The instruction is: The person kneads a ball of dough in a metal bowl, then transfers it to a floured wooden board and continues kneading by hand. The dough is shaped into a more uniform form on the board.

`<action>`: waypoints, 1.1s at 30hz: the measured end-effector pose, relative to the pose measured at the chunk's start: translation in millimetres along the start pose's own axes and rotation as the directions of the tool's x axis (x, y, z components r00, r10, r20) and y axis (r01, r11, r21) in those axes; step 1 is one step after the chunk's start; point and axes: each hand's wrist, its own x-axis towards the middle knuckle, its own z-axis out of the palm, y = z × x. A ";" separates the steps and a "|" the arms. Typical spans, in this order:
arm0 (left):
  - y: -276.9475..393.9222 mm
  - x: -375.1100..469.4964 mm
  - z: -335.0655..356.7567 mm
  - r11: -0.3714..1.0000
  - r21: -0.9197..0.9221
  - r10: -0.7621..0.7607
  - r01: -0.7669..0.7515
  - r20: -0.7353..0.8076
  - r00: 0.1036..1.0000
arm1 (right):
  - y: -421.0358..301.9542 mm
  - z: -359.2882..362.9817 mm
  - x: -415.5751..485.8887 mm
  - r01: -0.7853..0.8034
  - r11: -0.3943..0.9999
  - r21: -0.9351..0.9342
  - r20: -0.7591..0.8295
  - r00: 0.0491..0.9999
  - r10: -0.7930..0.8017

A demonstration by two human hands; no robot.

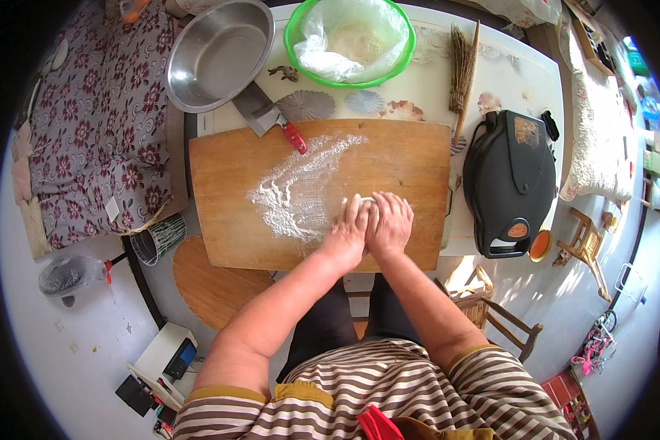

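My left hand (347,230) and my right hand (389,224) lie side by side, touching, over the right half of a wooden board (231,165). A small pale edge of what looks like dough (367,198) shows at the fingertips; the rest is hidden under both hands. White flour (286,203) is spread on the board to the left of them. A cleaver with a red handle (294,137) rests across the board's back edge, its blade pointing away to the left.
Behind the board stand a steel basin (223,58) and a green basin (290,49) lined with a plastic bag holding flour. A straw brush (460,71), a thin wooden stick (468,82) and a black electric griddle (509,187) are on the right. A round wooden stool (214,280) is at lower left.
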 end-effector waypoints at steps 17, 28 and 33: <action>-43.5 116.5 -20.8 0.950 0.066 -0.313 0.306 0.164 0.935 | 6.7 35.7 129.8 -0.029 0.985 -0.170 0.162 0.985 0.057; 27.0 64.5 -79.1 0.916 -0.111 -0.320 0.384 0.374 0.870 | 18.9 -21.5 50.9 0.020 1.000 -0.003 0.089 0.996 -0.020; 27.4 2.0 33.7 0.981 0.110 -0.174 0.160 0.131 0.976 | 29.1 -4.7 -29.1 0.054 0.996 0.064 -0.032 0.998 -0.052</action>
